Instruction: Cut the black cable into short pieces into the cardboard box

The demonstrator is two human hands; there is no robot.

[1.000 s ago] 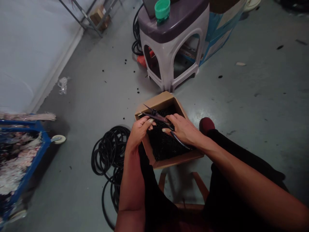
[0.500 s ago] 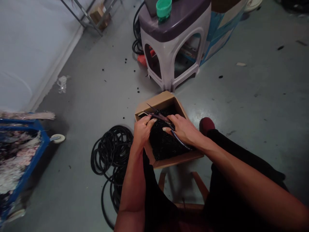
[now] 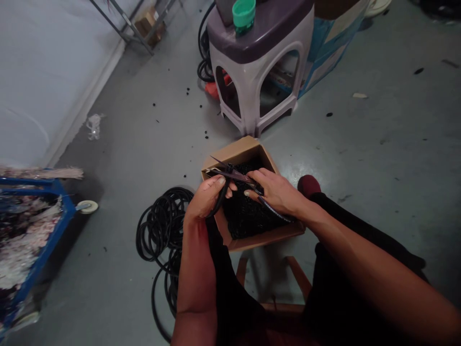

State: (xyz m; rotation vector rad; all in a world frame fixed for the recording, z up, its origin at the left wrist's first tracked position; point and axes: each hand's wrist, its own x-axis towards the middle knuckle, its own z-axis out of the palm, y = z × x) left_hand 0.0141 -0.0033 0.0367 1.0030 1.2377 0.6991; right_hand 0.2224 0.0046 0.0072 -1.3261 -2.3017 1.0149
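My left hand (image 3: 207,194) grips a black tube (image 3: 219,198) near its upper end, over the left side of an open cardboard box (image 3: 266,240). My right hand (image 3: 272,190) is closed on the handles of dark scissors (image 3: 237,176), whose parted blades point left and lie around the tube's end. The scissors' handle has a pale wrapped loop that hangs beside my palm. Small black pieces (image 3: 245,211) fill much of the box below both hands.
Coiled black tubing (image 3: 163,221) lies on the floor left of the box. Ahead stands a plastic stool (image 3: 248,72) with a green container (image 3: 244,14) on top. A blue wheeled cart (image 3: 65,206) is at the far left.
My left hand has shifted slightly left and turned, and the black tube in it now shows. The scissors have moved a little left, with their blades at the tube's end.
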